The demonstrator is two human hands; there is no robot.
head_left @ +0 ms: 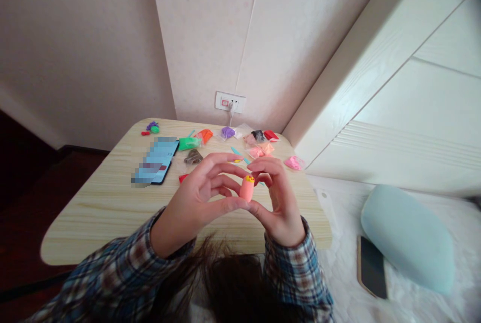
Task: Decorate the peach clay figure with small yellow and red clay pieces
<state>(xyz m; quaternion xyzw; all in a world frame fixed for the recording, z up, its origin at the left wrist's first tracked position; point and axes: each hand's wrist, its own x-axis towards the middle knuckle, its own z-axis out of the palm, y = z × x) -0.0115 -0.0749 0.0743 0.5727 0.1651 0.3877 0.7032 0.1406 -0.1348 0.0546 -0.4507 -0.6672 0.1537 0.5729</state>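
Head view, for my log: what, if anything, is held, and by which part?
A yellow-topped pink cylinder, in the left hand and right hand, thumbs at its lower end; finger contact behind is unclear.

Pink cylinder [247,191], far side hidden

The widest free stretch of table [93,217] lies at the lower left of the frame, below the phone [170,162]. A smaller gap shows between the forearms [130,263], with hair [197,268] across its lower end. The left hand [197,195] and right hand [280,200], meeting at the pink piece [246,191], block the centre. Packets [189,144] crowd the table's upper edge, wall [206,52] behind; the cabinet [383,97] bars the upper right.
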